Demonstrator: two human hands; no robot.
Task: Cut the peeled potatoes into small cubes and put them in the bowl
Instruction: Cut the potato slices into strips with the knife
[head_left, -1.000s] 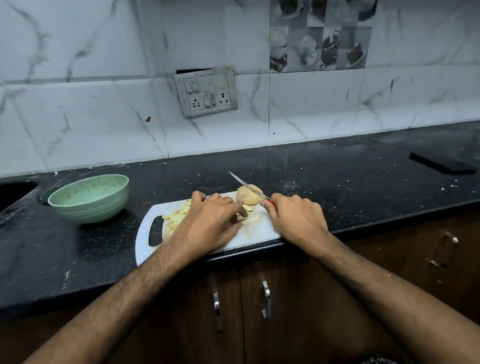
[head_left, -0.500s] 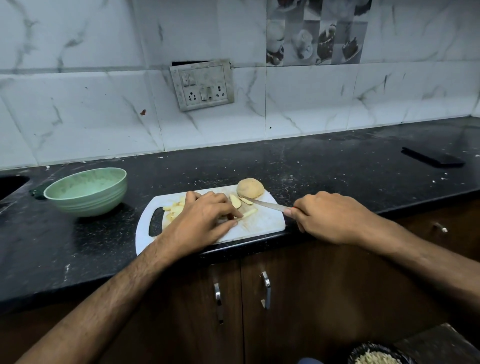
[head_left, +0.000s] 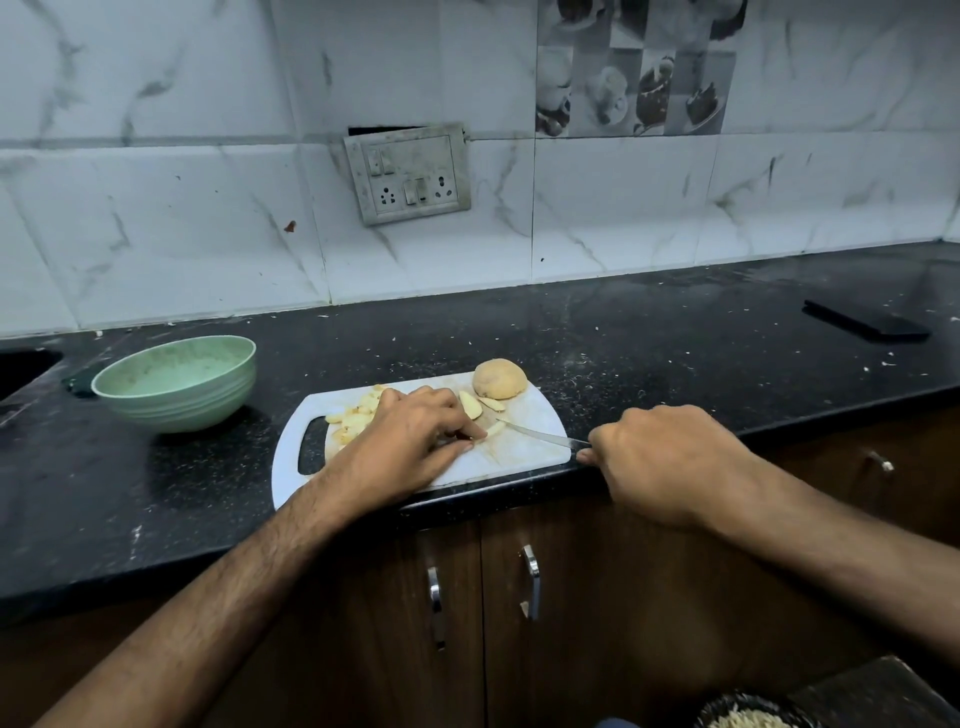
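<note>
At frame centre, the left hand (head_left: 410, 441) pinches a pale potato strip (head_left: 494, 429) on the white plastic cutting board (head_left: 524, 452). The right hand (head_left: 660, 457) grips a steel knife (head_left: 540, 435). A mint-green ribbed bowl (head_left: 179, 382) sits left; a peeled round potato (head_left: 500, 378) lies on the board's far edge.

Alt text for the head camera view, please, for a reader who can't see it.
On a white cutting board, the left hand pins a potato strip while the right hand holds a knife beside it. A whole peeled potato waits behind; a green bowl sits left.
</note>
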